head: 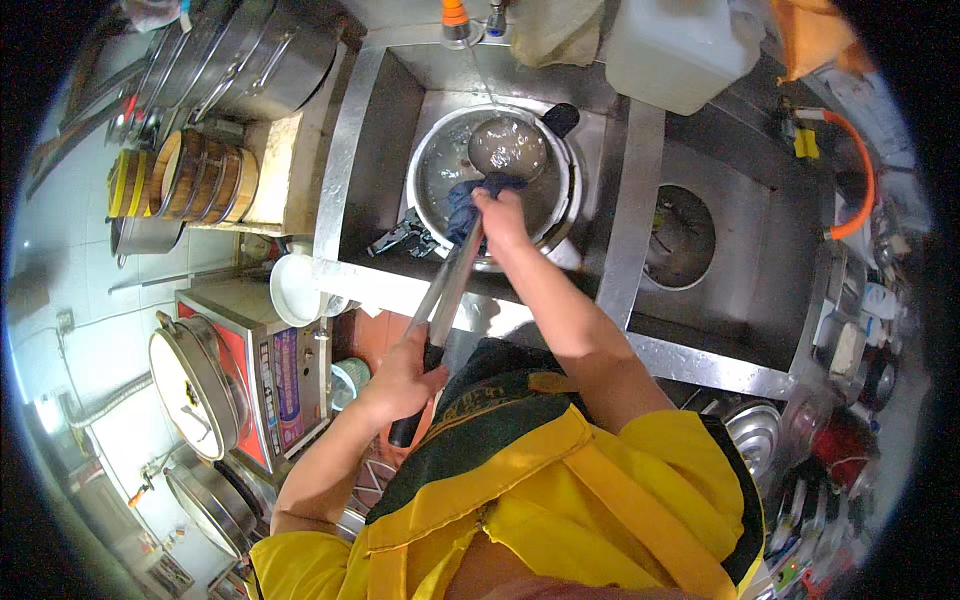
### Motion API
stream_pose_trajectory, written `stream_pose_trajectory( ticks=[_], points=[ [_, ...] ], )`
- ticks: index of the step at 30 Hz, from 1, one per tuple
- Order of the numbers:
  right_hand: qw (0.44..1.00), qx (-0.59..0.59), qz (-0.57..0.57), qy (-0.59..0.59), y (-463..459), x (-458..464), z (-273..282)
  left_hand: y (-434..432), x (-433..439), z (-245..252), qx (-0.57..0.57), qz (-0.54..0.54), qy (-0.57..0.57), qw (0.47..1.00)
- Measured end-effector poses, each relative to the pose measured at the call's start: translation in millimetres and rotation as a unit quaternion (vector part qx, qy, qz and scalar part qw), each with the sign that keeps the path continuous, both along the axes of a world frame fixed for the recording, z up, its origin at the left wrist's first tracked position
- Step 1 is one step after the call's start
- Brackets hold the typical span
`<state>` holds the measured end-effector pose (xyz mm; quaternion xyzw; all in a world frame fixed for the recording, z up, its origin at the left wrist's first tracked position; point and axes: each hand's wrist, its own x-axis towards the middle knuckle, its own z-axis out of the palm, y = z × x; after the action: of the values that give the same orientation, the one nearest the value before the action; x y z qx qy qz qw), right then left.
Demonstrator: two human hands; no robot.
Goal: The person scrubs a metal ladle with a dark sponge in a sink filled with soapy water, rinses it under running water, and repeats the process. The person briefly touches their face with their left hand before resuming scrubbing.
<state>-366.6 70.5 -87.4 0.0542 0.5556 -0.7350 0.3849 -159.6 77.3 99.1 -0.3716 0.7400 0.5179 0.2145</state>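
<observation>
My left hand [401, 379] is closed around the black grip end of a long-handled metal ladle [508, 146]. Two long metal shafts show side by side between my hands; whether the second belongs to another utensil I cannot tell. A dark blue cloth [461, 206] is pinched in my right hand [501, 217], pressed against the shaft close to the ladle's bowl. That bowl holds water and lies over a round metal pot [415, 176] of cloudy water. The pot stands in the left basin of a steel sink [373, 142], where a thin stream of water falls from above.
The right basin [757, 255] holds a round dark vessel [682, 236]. A white plastic jerrycan [664, 56] stands behind the divider. An orange hose [870, 165] curves at the right. Wooden buckets [202, 176] sit on a left shelf, above a red-sided appliance [259, 390].
</observation>
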Motion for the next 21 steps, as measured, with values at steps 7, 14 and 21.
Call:
stream_pose_trajectory(
  ticks=[7,14,21],
  points=[
    [0.989,0.113,0.079,-0.054,-3.7,-22.8,-26.4,2.1,25.2,-25.9,-0.147,-0.056,-0.015,0.988],
    [0.994,0.015,0.105,-0.034,59.7,-58.7,22.7,1.8,32.1,-36.4,-0.172,-0.03,0.0,0.985],
    [0.992,0.053,0.06,0.1,89.7,-94.1,61.8,6.4,20.3,-48.6,-0.141,-0.024,0.003,0.99]
  ],
)
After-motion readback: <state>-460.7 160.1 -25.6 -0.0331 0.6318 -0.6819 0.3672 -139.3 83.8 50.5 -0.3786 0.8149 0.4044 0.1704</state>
